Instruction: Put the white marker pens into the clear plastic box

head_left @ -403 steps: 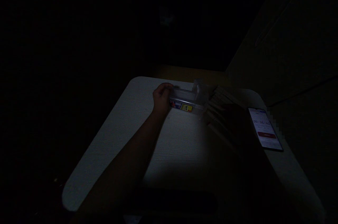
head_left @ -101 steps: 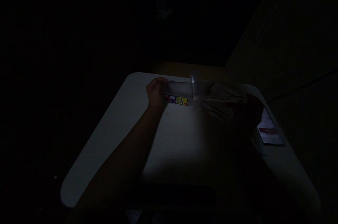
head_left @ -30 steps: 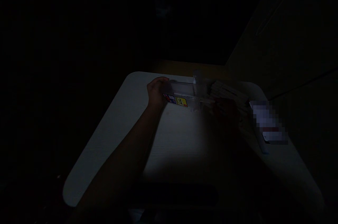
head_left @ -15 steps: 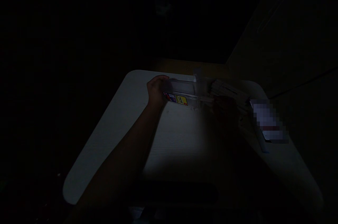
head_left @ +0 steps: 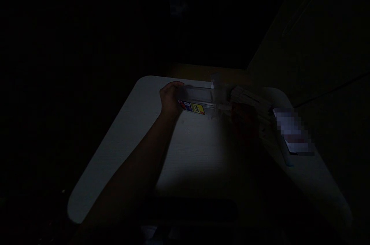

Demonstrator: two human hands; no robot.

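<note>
In dim light, my left hand [head_left: 169, 98] is wrapped round the left end of a clear plastic box [head_left: 198, 94]. A yellow, blue and red label [head_left: 191, 107] shows on the box's near side. Loose clear film or a flap [head_left: 215, 83] stands up at its right end. My right hand [head_left: 245, 118] is in deep shadow to the right of the box, its fingers closed on a thin pale stick [head_left: 224, 107]. The stick's left end reaches the box's open-looking right end; whether it is inside I cannot tell.
Several pale strip-like pieces [head_left: 250, 98] lie bundled behind my right hand. A lit, blurred-out screen [head_left: 293, 131] lies at the right, beside a thin strip with a blue end [head_left: 289, 163]. All rest on a white table [head_left: 124, 137] with rounded corners.
Both hands and the box keep nearly the same place, with only a tiny shift left in view. The stick stays between my right hand and the box.
</note>
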